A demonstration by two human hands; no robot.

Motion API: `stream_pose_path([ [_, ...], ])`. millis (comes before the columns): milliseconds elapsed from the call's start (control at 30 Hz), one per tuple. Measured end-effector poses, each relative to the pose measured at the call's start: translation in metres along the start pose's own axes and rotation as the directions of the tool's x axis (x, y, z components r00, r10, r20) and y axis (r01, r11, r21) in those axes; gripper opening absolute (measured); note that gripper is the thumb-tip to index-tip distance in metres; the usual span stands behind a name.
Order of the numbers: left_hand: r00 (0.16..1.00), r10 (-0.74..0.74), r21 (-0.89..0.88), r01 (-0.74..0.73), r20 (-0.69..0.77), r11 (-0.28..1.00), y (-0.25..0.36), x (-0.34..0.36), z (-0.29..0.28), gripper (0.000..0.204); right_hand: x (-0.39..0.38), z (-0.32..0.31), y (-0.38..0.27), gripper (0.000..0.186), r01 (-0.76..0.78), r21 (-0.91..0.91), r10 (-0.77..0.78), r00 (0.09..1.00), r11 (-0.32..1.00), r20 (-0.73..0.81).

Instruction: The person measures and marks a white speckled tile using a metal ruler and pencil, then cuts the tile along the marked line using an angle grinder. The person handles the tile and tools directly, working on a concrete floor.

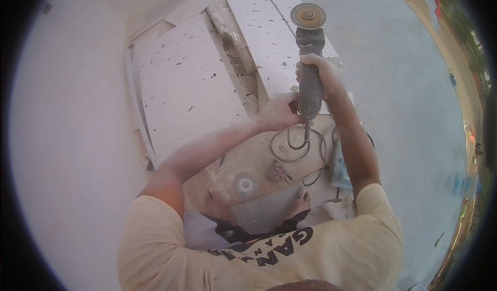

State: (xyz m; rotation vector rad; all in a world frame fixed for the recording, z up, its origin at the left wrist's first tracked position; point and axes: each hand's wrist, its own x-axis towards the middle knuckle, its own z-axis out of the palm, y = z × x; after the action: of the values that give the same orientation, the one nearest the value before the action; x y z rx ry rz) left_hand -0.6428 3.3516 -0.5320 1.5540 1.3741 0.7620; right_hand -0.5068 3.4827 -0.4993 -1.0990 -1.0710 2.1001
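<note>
Grey and dusty, the angle grinder [310, 78] is hanging above the speckled slabs [186, 84]; the right hand [322, 73] is gripping its body, the left hand [277, 112] is closing around its rear. It seems heavy and rigid, best held at the body.

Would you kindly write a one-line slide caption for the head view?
Both hands, left hand and right hand, grip a dusty grey angle grinder above white speckled stone slabs.

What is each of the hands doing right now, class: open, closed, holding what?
Left hand: closed on the rear end of the angle grinder.
Right hand: closed around the angle grinder's body, behind its disc.
</note>
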Motion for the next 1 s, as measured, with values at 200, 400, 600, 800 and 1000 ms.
stream_pose_path([
  [200,0.993,-0.067,-0.229,0.045,-0.092,0.972,0.014,-0.015,0.003,0.045,0.000,0.017,-0.002,0.030,0.030,-0.023,-0.029,0.999,0.999,0.028],
  [400,0.969,0.113,-0.510,0.016,0.222,0.860,-0.025,-0.006,-0.032,0.062,0.004,0.037,0.007,0.029,0.011,0.043,-0.013,0.999,0.999,0.052],
  [600,0.981,-0.192,-0.834,0.124,0.022,0.538,-0.016,0.003,-0.029,0.049,0.035,0.043,0.031,0.030,0.068,-0.107,-0.061,0.996,0.992,0.066],
  [800,0.891,-0.275,-0.674,-0.044,-0.360,0.738,-0.039,0.011,-0.027,0.033,0.062,0.015,0.030,0.075,0.268,-0.650,-0.413,0.908,0.711,-0.078],
  [1000,0.850,-0.315,-0.614,-0.012,-0.422,0.789,-0.049,0.003,-0.068,0.024,0.101,-0.074,0.066,0.070,-0.169,-0.868,-0.288,0.899,0.467,-0.330],
])
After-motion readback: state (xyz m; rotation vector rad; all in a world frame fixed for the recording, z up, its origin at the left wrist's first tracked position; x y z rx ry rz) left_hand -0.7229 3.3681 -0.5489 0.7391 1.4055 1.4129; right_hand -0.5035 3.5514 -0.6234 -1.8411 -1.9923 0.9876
